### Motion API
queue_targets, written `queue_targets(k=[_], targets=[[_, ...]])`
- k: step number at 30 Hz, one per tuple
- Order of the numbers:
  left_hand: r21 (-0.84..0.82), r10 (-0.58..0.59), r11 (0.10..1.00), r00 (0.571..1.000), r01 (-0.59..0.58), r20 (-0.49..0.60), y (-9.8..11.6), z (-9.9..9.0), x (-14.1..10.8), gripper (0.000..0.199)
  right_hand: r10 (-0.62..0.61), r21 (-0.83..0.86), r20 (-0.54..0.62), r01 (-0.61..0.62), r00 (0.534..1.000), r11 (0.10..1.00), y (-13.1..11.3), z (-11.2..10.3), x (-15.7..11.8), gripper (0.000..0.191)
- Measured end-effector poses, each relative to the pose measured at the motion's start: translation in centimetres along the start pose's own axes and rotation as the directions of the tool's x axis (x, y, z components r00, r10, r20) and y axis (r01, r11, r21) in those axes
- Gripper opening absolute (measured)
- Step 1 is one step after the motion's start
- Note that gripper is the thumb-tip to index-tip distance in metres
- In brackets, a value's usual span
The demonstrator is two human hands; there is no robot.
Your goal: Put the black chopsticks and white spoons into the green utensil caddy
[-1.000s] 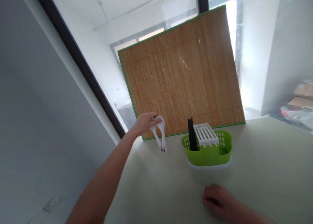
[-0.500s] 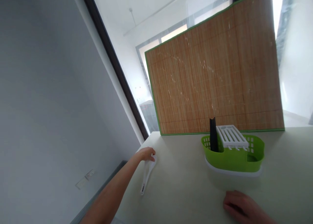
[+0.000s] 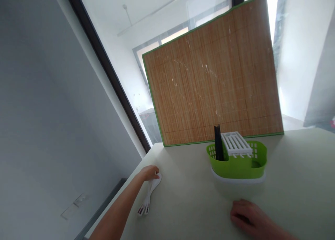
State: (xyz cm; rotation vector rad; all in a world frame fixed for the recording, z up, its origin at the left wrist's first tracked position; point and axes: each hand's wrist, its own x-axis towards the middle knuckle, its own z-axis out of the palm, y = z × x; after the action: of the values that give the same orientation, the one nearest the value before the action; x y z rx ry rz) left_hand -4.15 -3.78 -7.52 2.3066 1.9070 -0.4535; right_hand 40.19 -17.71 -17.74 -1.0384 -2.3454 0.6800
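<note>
Toward the left edge of the table, my left hand point(image 3: 150, 172) is closed at the head end of white plastic spoons point(image 3: 149, 194), its fingertips curled over them. At least two handles fan out toward me, each with a dark mark near its end. The hand covers part of the heads, so their exact shape is hidden. My right hand point(image 3: 245, 213) rests on the table at the lower right, fingers curled in, with nothing visible in it. Beyond it stands a green cutlery basket point(image 3: 237, 168) on a white base.
Black chopsticks point(image 3: 218, 144) stand in the basket's left part, beside a white slotted rack point(image 3: 236, 143) with small hooks. A bamboo mat point(image 3: 214, 75) with green edging stands upright against the glass behind the white table point(image 3: 188, 198). A grey wall point(image 3: 52, 110) runs along the left.
The view has shifted, moving the basket and mat leftward in the picture. A second white handle now shows clearly beside the first under my left hand. My right hand stays curled.
</note>
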Motion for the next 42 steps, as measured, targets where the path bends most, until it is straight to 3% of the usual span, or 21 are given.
queue_targets(k=[10,14,17,24,29,34,42], targets=[[-0.232,-0.048,0.973,0.986,0.01,-0.161,-2.0,3.9,-1.7,0.043,-0.017,0.023,-0.041,0.018,0.999,1.0,-0.2,0.1,-0.1,0.022],[-0.367,-0.159,0.927,0.965,0.075,-0.207,-2.0,4.6,-1.7,0.055,-0.014,0.009,-0.038,0.015,0.999,1.0,-0.3,0.0,0.0,0.021],[-0.448,-0.255,0.881,0.95,0.152,-0.181,-1.6,4.5,-2.2,0.062,-0.01,0.0,-0.026,0.01,1.0,1.0,-0.3,-0.1,0.0,0.021],[-0.325,-0.428,0.873,0.892,0.365,-0.147,1.2,5.8,-6.0,0.087,-0.023,-0.008,0.016,0.023,1.0,1.0,0.0,-0.1,-0.1,0.026],[-0.356,-0.373,0.884,0.916,0.302,-0.149,2.1,7.0,-8.0,0.083,-0.017,-0.016,0.032,0.018,0.999,1.0,0.0,-0.2,-0.2,0.027],[-0.4,-0.289,0.89,0.95,0.22,-0.12,1.8,6.6,-8.3,0.085,-0.016,-0.009,0.008,0.016,1.0,1.0,-0.1,-0.2,-0.2,0.026],[-0.259,-0.302,0.924,0.952,0.28,-0.046,1.2,5.6,-8.0,0.08,-0.012,-0.013,-0.033,0.012,0.999,1.0,-0.9,-0.3,0.0,0.022]])
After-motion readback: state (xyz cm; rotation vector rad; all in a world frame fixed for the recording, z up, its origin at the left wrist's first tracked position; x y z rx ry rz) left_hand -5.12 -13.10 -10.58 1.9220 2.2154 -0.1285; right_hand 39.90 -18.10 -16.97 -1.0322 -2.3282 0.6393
